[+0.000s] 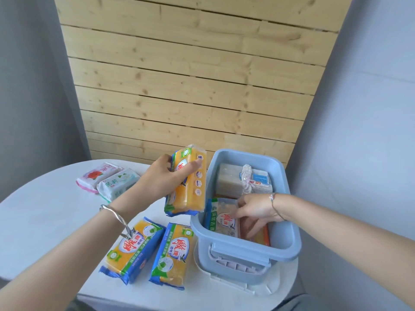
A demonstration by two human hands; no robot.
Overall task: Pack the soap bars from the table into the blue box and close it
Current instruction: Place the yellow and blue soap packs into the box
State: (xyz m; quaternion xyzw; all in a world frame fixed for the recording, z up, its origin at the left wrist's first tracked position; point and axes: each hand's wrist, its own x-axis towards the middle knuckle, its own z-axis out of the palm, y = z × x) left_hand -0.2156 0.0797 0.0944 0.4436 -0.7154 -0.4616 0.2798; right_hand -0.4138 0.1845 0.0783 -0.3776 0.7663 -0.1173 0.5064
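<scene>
The blue box (289, 225) stands open on the right of the white table, with several wrapped soap bars inside. My left hand (164, 176) grips a yellow soap bar (189, 182) and holds it in the air just left of the box. My right hand (258, 209) reaches into the box, its fingers spread on a pale soap bar with a blue wrapper (224, 216). Two more yellow soap bars (132, 248) (173, 254) lie on the table in front of the box. A pink-wrapped bar (96, 176) and a green-white bar (118, 184) lie at the far left.
The box's white lid (224, 281) lies flat under the box, with its edge showing at the front. The round white table (45, 221) ends close to the box on the right. A wooden slat wall (190, 86) rises behind the table.
</scene>
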